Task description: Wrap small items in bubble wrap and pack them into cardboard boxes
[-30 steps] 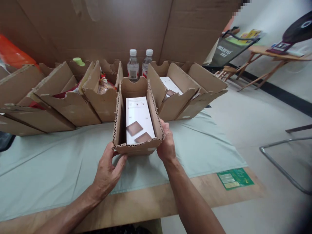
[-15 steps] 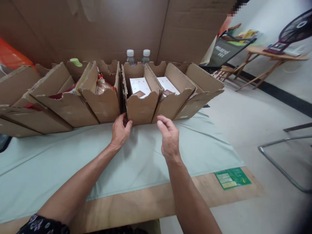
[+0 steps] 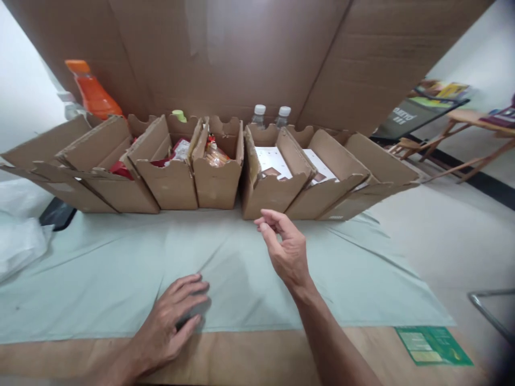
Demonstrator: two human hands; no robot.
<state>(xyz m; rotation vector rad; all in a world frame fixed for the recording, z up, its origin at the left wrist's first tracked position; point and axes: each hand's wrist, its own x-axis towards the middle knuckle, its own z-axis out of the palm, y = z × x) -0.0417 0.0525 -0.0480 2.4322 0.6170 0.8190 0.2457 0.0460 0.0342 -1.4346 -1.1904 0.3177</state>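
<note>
My left hand (image 3: 171, 324) lies flat on the pale green cloth (image 3: 100, 279), fingers spread, holding nothing. My right hand (image 3: 284, 246) hovers above the cloth with loosely curled fingers, empty, just in front of a cardboard bin (image 3: 271, 190) that holds a white box with brown squares (image 3: 270, 162). That bin stands in a row of several open cardboard bins (image 3: 173, 182) along the back of the table. The bins to its left hold packaged snacks (image 3: 215, 155).
A tall cardboard wall (image 3: 241, 53) rises behind the bins. Two water bottles (image 3: 271, 115) and an orange bottle (image 3: 92, 91) stand at the back. White plastic (image 3: 18, 241) lies at the left. A wooden table edge (image 3: 249, 356), green label (image 3: 432, 346) and folding furniture (image 3: 450, 128) are at the right.
The bin with the white box went from my hands back into the row. Both hands then drew away; the left now rests on the cloth. The view shifted left.
</note>
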